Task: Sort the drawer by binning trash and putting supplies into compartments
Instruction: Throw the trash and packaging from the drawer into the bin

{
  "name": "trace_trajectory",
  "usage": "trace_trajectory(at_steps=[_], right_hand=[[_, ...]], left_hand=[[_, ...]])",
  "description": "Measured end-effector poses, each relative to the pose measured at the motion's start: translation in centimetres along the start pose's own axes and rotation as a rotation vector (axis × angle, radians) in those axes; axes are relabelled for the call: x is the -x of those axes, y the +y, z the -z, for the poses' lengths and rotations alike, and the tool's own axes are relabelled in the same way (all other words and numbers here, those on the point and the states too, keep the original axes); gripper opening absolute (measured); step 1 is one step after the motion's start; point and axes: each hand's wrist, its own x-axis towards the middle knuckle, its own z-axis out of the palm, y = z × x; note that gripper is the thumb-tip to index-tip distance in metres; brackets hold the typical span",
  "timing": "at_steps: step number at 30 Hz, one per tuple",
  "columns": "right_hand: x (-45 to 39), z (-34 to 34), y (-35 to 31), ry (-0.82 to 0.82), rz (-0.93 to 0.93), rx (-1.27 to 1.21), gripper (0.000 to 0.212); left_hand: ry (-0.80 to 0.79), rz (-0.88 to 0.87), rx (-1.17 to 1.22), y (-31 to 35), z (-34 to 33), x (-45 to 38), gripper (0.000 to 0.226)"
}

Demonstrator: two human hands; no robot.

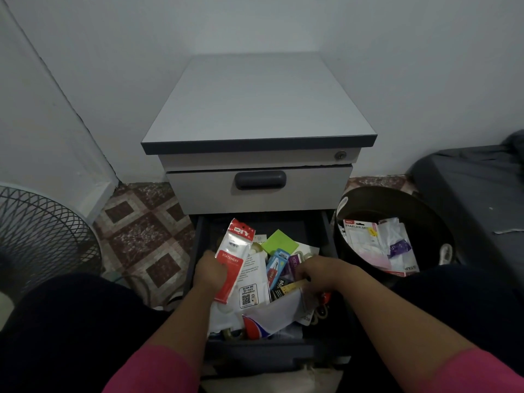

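1. Open drawer [198,251] of a grey pedestal cabinet [258,109], low in view; full of mixed stationery and packaging, no visible order.
2. Left hand [211,269] inside drawer at its left side, fingers curled round a red-and-clear DIY stationery packet [234,258]; packet stands up out of the clutter, top leaning away from the person.
3. Right hand [317,272] in drawer at right, fingers bent down into the pile near a yellow tape-like strip [293,287]; cannot tell if it grips anything.
4. Between hands: green sticky notes [279,241], blue packet [276,265], purple packet [293,263], white leaflet with QR code [249,296].
5. White paper with red-blue corner [272,314] lies over the drawer's near part, covering things below.
6. Black trash bin [397,202] just right of drawer, on the floor; holds a stapler-set package [360,236] and other wrappers.
7. Closed upper drawer with dark handle [260,180] above the open one.
8. Wire fan guard [42,231] far left, dark cushion [476,182] far right, patterned tile floor [141,236].
9. Knees flank the drawer; pink sleeves [158,370] at bottom.
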Motion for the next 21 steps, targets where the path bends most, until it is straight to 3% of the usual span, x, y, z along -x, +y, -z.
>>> trace_trajectory(at_steps=[5,8,12,15,17,21], right_hand=[[0.0,0.3,0.2,0.006,-0.013,-0.029,0.031],[0.2,0.6,0.3,-0.005,-0.038,-0.107,0.029],[0.9,1.8,0.2,0.012,-0.089,-0.460,0.029],[1.0,2.8,0.2,0.078,-0.131,-0.725,0.013],[1.3,3.5,0.3,0.146,-0.181,-0.821,0.011],[2.6,4.7,0.7,0.134,-0.272,-0.913,0.015]], left_hand=[[0.040,0.068,0.096,0.1,-0.3,0.0,0.012],[0.029,0.149,0.284,0.7,-0.2,0.2,0.030],[-0.092,0.230,0.538,1.8,0.8,0.1,0.010],[-0.115,0.233,0.611,2.4,1.5,0.2,0.010],[-0.141,0.215,0.632,2.9,1.7,0.7,0.011],[-0.253,0.171,0.646,3.8,1.7,1.9,0.014]])
